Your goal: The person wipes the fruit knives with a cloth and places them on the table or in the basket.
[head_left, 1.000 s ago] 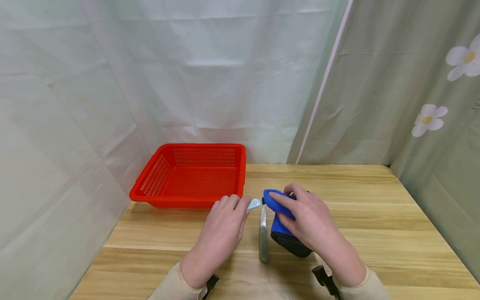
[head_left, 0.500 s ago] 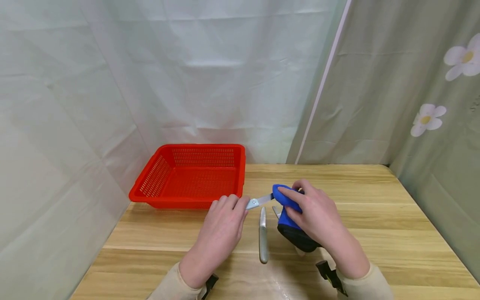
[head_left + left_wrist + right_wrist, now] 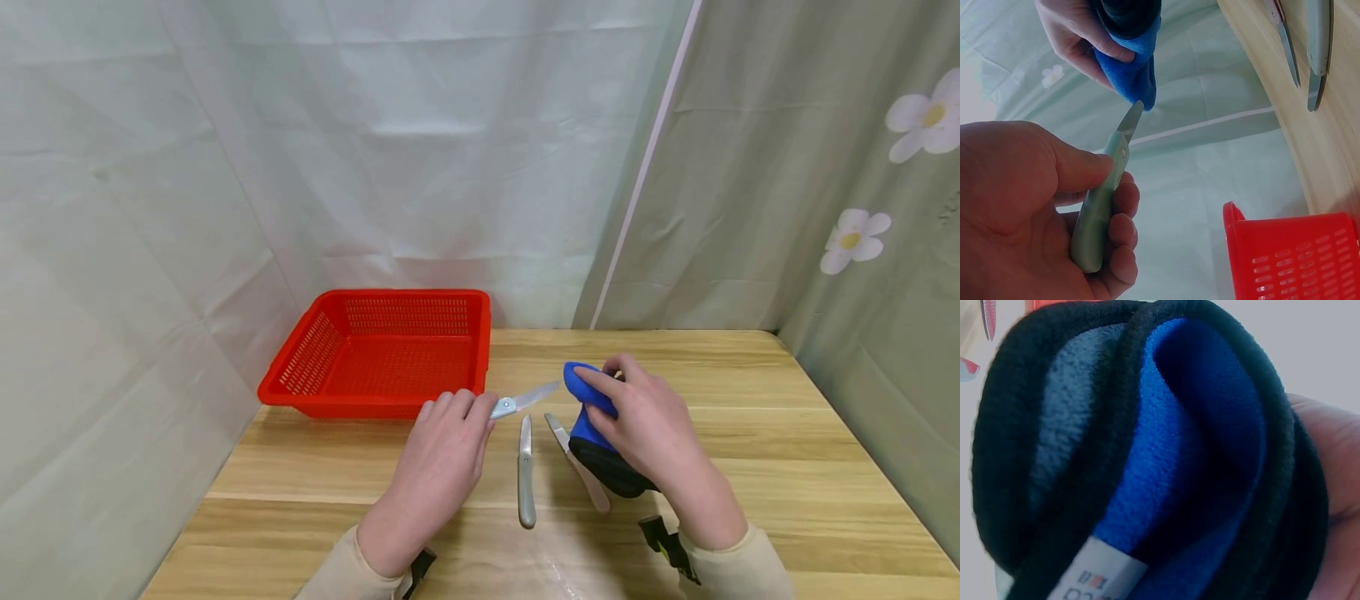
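Note:
My left hand grips the pale green handle of a small knife, its blade pointing up and right. My right hand pinches a folded blue cloth with black edging. In the head view the cloth's tip is just beyond the knife's point; in the left wrist view the two overlap. Filling the right wrist view are the cloth's folds, with a white label on its edge. Below the hands lie a grey-handled knife and a pink-handled knife, partly behind the cloth.
A red plastic basket with slotted sides stands at the back left of the wooden table. A pale curtain hangs behind the table, with a flowered grey one on the right.
My right hand has drawn the cloth off the blade, up and to the right, baring the knife. The pink-handled knife has come into view beneath. My left hand has hardly moved.

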Available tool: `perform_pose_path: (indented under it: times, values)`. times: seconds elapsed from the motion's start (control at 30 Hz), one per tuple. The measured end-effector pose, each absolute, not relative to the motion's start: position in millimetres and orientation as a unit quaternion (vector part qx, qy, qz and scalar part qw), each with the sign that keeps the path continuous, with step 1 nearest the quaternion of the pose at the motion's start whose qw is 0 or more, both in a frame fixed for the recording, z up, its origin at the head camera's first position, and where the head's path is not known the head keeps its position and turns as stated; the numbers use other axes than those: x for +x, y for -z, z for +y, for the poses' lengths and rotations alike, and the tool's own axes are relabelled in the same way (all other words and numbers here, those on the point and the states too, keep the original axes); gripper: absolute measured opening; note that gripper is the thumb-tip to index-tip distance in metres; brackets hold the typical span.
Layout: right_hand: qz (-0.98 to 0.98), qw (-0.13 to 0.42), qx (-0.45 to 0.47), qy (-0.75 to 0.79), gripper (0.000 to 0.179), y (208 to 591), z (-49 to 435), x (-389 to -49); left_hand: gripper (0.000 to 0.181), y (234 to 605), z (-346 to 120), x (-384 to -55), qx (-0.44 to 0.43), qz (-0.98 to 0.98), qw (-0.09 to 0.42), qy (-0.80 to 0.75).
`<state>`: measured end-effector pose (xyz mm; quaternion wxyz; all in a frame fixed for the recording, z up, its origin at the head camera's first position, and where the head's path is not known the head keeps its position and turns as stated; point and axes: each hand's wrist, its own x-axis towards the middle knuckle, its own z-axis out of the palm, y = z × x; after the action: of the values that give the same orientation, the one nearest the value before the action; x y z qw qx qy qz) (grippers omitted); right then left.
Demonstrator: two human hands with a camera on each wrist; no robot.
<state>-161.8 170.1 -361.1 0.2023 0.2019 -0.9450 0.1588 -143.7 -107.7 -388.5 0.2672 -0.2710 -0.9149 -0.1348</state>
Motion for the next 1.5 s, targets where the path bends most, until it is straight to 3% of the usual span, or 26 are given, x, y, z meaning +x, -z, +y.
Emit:
perform_pose_path:
  times: [0.63,1.3,1.5]
  values:
    - [-0.946,0.198,0.202,-0.159,0.048,358.5,168.4,-157.1,0.013,389.8,-106.3,-144.8,-0.222,-0.940,0.226,0.126]
    - [-0.935,0.217,0.229,-0.160,0.050,354.1,160.4,-149.6,0.021,389.5,-107.1,-146.2,-0.214,-0.940,0.235,0.122]
    - [-0.932,0.223,0.235,-0.163,0.050,354.1,155.9,-147.0,0.028,388.5,-106.7,-145.2,-0.207,-0.942,0.216,0.151]
